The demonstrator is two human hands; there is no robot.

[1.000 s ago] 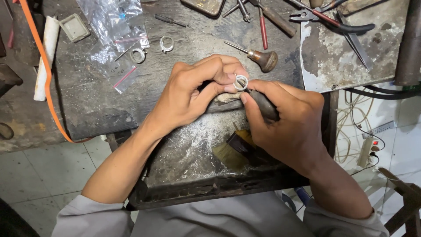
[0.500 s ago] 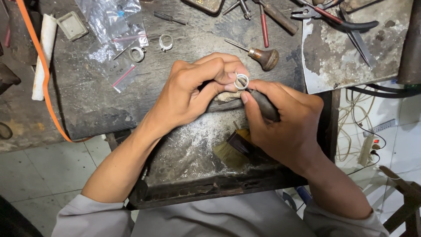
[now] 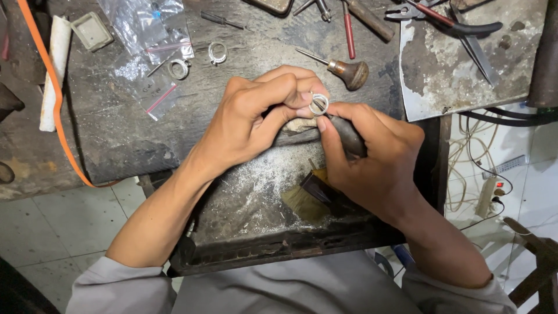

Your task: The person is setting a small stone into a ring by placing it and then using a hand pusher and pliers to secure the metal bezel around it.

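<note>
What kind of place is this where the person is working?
Probably a jeweller's workbench. The left hand holds a silver ring, more rings lie on the worn bench, and metal filings fill the tray below.

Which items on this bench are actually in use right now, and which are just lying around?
In use: silver ring pinched in left hand; dark-handled tool gripped in right hand.

Lying about: wooden-handled graver, two loose rings, plastic bags, pliers, brush.
</note>
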